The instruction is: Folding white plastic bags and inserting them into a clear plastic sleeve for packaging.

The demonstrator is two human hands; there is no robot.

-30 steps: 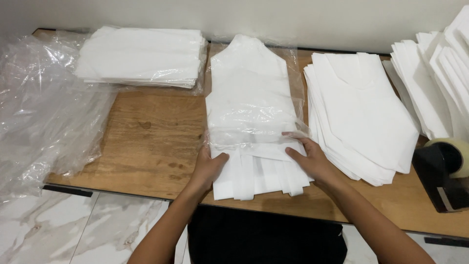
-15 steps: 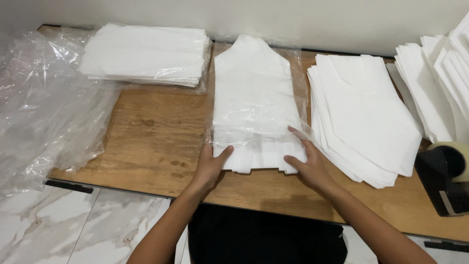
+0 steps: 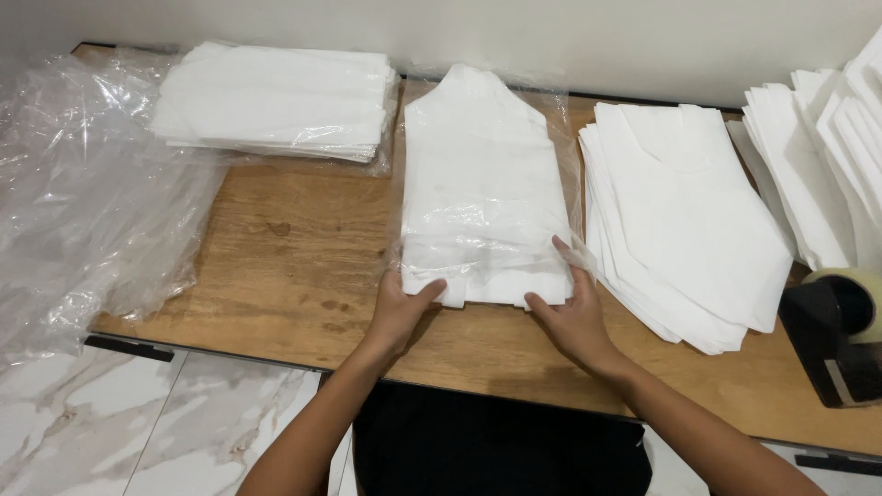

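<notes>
A stack of white folded cloth pieces (image 3: 482, 174) lies inside a clear plastic bag (image 3: 570, 197) on the wooden table (image 3: 294, 257). My left hand (image 3: 401, 312) presses against the near left end of that stack, thumb on top of it. On the near right end rests my right hand (image 3: 574, 317), fingers spread over the bag's open edge. Both hands touch the near end of the stack, which sticks out a little from the bag's mouth.
Another bagged white stack (image 3: 276, 101) lies at the back left. Loose clear plastic sheets (image 3: 83, 193) spill over the table's left side. Unbagged white stacks (image 3: 689, 220) sit to the right, more at the far right (image 3: 827, 156). A black tape dispenser (image 3: 841, 335) stands at the right edge.
Both hands have pushed the white stack away from me, deeper into the clear bag. Less of the stack's near end now sticks out.
</notes>
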